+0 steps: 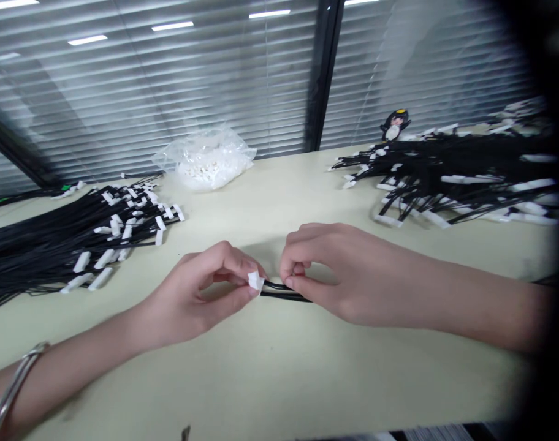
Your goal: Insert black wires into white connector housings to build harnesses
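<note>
My left hand (206,291) pinches a small white plastic connector (255,282) between thumb and fingertips over the middle of the table. Thin black wires (284,295) run from the connector to the right. Close beside it, my right hand (339,272) is closed with thumb and index finger pinched on one of these wires, a short way from the connector. The other wires pass below the right fingertips and vanish behind that hand. Whether the pinched wire's end sits inside the connector is too small to tell.
A pile of black wires with white connectors (77,229) lies at left. Another wire pile (436,165) is at right, with a penguin figure (396,125) behind it. A clear bag of small white parts (208,162) rests near the blinds (192,79). The table (279,367) is pale.
</note>
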Demonstrator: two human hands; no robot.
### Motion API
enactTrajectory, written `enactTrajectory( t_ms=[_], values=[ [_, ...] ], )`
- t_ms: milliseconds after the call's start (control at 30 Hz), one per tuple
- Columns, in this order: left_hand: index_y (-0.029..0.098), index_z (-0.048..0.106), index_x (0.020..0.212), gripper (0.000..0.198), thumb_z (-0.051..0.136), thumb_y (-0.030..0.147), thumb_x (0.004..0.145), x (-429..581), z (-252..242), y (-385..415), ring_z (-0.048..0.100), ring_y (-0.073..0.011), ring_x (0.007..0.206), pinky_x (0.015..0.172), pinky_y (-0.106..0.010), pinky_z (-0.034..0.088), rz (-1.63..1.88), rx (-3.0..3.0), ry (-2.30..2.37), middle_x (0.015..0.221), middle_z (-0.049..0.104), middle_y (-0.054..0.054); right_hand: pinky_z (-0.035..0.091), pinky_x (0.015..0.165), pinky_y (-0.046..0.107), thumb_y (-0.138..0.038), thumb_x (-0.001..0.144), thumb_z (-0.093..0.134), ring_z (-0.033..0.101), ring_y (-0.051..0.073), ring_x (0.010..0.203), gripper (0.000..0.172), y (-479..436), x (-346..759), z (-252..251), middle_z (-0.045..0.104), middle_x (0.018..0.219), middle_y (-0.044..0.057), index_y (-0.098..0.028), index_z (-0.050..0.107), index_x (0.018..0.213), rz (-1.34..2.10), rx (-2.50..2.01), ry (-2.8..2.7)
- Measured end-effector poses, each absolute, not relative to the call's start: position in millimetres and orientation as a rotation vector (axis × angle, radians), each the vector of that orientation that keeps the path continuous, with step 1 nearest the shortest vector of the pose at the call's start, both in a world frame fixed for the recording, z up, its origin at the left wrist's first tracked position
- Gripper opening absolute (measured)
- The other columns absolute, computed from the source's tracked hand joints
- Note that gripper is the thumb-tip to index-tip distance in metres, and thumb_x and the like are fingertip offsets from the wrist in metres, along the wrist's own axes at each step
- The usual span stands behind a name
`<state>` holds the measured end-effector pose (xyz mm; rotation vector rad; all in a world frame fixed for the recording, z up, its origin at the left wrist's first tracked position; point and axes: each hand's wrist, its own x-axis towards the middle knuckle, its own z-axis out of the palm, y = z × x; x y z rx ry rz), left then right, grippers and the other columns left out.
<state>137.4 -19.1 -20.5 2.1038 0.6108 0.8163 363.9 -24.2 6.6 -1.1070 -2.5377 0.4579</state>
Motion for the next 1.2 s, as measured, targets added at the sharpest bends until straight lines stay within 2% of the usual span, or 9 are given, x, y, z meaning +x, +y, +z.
enactTrajectory(
  t_ms=[167, 333, 567, 767, 1000, 1100, 1200],
  values=[
    [0.020, 0.047, 0.094, 0.029, 0.055, -0.005, 0.080, 134.4, -24.1, -16.3, 0.064, -0.0159, 0.092, 0.077, -0.032, 0.057, 0.859, 2.137, 0.541, 0.099, 0.063, -0.004, 0.038, 0.065, 0.025, -0.024, 0.082, 0.049, 0.054, 0.010, 0.070, 0.018, -21.0, 365.5, 7.0, 0.063, 0.076, -0.004, -0.024, 0.066, 0.081, 0.696, -1.109, -2.524],
    [0.019, 0.047, 0.092, 0.029, 0.056, -0.005, 0.079, 134.4, -24.2, -16.1, 0.065, -0.0165, 0.092, 0.074, -0.033, 0.058, 0.834, 2.059, 0.502, 0.100, 0.064, -0.005, 0.039, 0.064, 0.023, -0.030, 0.082, 0.052, 0.054, 0.008, 0.070, 0.015, -21.2, 363.9, 6.6, 0.063, 0.076, -0.006, -0.026, 0.067, 0.080, 0.966, -1.134, -2.403],
    [0.018, 0.048, 0.091, 0.032, 0.058, -0.008, 0.076, 132.8, -24.1, -14.4, 0.065, -0.0173, 0.090, 0.068, -0.030, 0.058, 0.824, 2.052, 0.456, 0.098, 0.064, -0.007, 0.033, 0.050, 0.018, -0.031, 0.082, 0.052, 0.045, 0.005, 0.060, 0.015, -20.8, 362.3, 7.4, 0.055, 0.068, -0.006, -0.020, 0.061, 0.078, 1.442, -1.187, -2.246],
    [0.018, 0.050, 0.092, 0.033, 0.058, -0.009, 0.075, 132.4, -23.0, -12.9, 0.064, -0.0187, 0.091, 0.068, -0.033, 0.059, 0.826, 2.089, 0.424, 0.097, 0.063, -0.007, 0.032, 0.052, 0.018, -0.028, 0.083, 0.050, 0.043, 0.005, 0.060, 0.014, -24.0, 361.3, 1.4, 0.053, 0.067, -0.007, -0.021, 0.060, 0.078, 1.199, -1.125, -2.275],
    [0.018, 0.051, 0.091, 0.036, 0.060, -0.011, 0.072, 130.2, -21.2, -11.3, 0.065, -0.0207, 0.089, 0.070, -0.040, 0.059, 0.796, 2.126, 0.396, 0.096, 0.062, -0.007, 0.033, 0.052, 0.019, -0.034, 0.085, 0.051, 0.046, 0.006, 0.061, 0.017, -16.2, 362.0, -1.1, 0.055, 0.069, -0.006, -0.020, 0.060, 0.081, 1.275, -1.091, -2.313],
    [0.019, 0.051, 0.091, 0.038, 0.060, -0.012, 0.071, 129.9, -21.7, -11.0, 0.065, -0.0202, 0.090, 0.072, -0.039, 0.059, 0.785, 2.138, 0.381, 0.095, 0.062, -0.006, 0.038, 0.060, 0.018, -0.026, 0.085, 0.053, 0.051, 0.006, 0.069, 0.010, -14.5, 361.7, -2.1, 0.059, 0.076, -0.005, -0.021, 0.061, 0.085, 1.197, -1.003, -2.335],
    [0.020, 0.051, 0.093, 0.039, 0.059, -0.013, 0.072, 130.6, -23.1, -10.6, 0.065, -0.0168, 0.089, 0.072, -0.032, 0.058, 0.799, 2.083, 0.388, 0.095, 0.062, -0.004, 0.039, 0.071, 0.018, -0.016, 0.085, 0.052, 0.053, 0.005, 0.079, 0.010, -15.0, 362.8, -1.3, 0.058, 0.085, -0.005, -0.020, 0.062, 0.085, 0.941, -0.827, -2.445]
  ],
)
